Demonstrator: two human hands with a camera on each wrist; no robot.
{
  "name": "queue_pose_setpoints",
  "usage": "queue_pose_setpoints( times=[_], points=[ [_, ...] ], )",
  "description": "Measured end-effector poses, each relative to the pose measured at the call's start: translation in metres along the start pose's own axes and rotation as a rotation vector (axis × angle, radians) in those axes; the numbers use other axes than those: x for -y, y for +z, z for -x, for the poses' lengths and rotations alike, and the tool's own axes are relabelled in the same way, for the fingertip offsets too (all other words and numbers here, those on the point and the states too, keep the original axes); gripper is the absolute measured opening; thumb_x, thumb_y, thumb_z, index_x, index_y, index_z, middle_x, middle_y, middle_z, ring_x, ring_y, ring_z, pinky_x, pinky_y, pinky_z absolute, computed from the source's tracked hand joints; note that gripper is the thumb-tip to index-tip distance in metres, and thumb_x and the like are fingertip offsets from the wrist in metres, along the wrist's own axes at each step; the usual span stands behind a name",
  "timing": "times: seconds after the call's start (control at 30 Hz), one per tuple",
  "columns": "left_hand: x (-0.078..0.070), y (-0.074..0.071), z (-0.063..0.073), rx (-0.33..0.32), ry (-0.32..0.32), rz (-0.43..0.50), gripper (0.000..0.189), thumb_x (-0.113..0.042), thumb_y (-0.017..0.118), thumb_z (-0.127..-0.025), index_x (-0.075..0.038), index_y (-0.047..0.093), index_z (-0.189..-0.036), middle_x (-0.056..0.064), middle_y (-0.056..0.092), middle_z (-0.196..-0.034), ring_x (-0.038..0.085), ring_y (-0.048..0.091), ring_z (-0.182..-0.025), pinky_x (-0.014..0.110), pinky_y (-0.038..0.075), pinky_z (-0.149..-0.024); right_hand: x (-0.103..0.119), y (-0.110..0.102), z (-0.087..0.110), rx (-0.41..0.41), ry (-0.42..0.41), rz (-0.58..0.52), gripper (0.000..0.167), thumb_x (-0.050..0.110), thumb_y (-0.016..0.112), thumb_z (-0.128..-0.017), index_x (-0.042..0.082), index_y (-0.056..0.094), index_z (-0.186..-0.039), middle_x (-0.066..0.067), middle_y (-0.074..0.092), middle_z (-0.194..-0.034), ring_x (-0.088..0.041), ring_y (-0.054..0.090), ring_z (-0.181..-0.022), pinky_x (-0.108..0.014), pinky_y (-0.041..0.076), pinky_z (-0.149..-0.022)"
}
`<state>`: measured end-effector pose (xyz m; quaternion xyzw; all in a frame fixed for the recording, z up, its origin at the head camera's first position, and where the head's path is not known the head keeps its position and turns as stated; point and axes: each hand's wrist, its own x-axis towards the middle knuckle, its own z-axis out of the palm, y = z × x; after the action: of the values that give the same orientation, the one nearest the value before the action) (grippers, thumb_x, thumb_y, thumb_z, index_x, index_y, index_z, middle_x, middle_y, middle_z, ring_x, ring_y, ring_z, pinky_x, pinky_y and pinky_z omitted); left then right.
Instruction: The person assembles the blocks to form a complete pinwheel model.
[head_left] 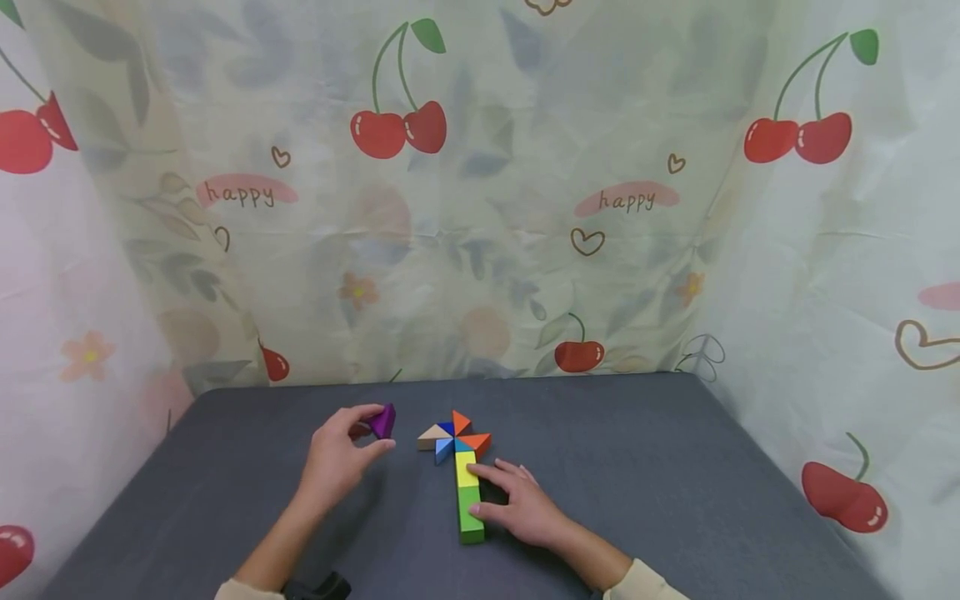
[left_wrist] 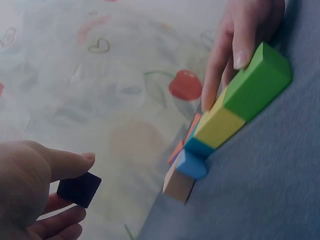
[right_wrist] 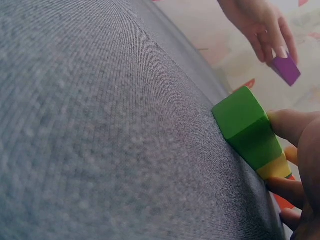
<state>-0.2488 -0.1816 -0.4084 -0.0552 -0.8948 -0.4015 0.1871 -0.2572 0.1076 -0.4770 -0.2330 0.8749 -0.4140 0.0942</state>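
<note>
A purple triangular block (head_left: 383, 422) is pinched between the thumb and fingers of my left hand (head_left: 335, 458), held above the table to the left of the pinwheel shape. In the left wrist view that block (left_wrist: 79, 189) looks almost black. My right hand (head_left: 528, 507) touches the row of blocks from the right, thumb on the green block (head_left: 470, 510) and fingertips at the yellow block (head_left: 466, 469). Beyond them small triangular blocks fan out: orange ones (head_left: 476, 442), a tan one (head_left: 432, 437), a dark blue one (head_left: 446, 428), a light blue one (head_left: 443, 450) and a teal one (head_left: 462, 446).
The blocks lie on a dark grey cloth-covered table (head_left: 645, 467). A pale curtain (head_left: 480, 275) printed with cherries and hearts surrounds its back and sides. A black strap or device (head_left: 322, 587) shows at the left wrist.
</note>
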Motion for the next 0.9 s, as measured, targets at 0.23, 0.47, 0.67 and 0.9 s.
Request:
queue_pose_setpoints(
  times=[0.23,0.47,0.67,0.9],
  points=[
    [-0.014,0.018,0.006,0.018,0.006,0.041,0.051,-0.014,0.085,-0.076,-0.01,0.065,-0.123,0.008,0.061,-0.108,0.028,0.062,-0.098,0.044,0.054,-0.082,0.001,0.0,0.0,-0.008,0.002,0.011,0.057,0.046,0.069,-0.088,0.027,0.055,-0.14,-0.009,0.048,-0.144,-0.037,0.03,-0.139,-0.063,0.01,-0.11],
    [-0.021,0.037,0.009,0.079,0.024,0.055,0.05,-0.013,0.086,-0.074,-0.012,0.067,-0.12,0.003,0.061,-0.101,0.026,0.062,-0.094,0.043,0.053,-0.084,0.002,0.0,0.0,-0.018,0.003,-0.001,0.057,0.046,0.069,-0.088,0.028,0.055,-0.14,-0.009,0.048,-0.144,-0.037,0.031,-0.139,-0.064,0.009,-0.11],
    [-0.02,0.049,0.014,0.137,0.031,0.03,0.05,-0.015,0.086,-0.075,-0.014,0.067,-0.121,0.001,0.061,-0.1,0.025,0.062,-0.094,0.04,0.054,-0.081,0.002,0.0,0.001,-0.02,-0.017,0.004,0.056,0.046,0.068,-0.089,0.026,0.055,-0.14,-0.008,0.049,-0.143,-0.037,0.031,-0.139,-0.064,0.009,-0.11],
    [-0.013,0.063,0.019,0.152,0.066,-0.014,0.048,-0.017,0.087,-0.072,-0.017,0.069,-0.117,-0.002,0.06,-0.094,0.021,0.061,-0.087,0.039,0.052,-0.075,0.001,0.0,0.001,-0.019,-0.016,0.007,0.056,0.046,0.068,-0.089,0.026,0.055,-0.14,-0.007,0.05,-0.143,-0.037,0.031,-0.139,-0.064,0.01,-0.109]
  ],
)
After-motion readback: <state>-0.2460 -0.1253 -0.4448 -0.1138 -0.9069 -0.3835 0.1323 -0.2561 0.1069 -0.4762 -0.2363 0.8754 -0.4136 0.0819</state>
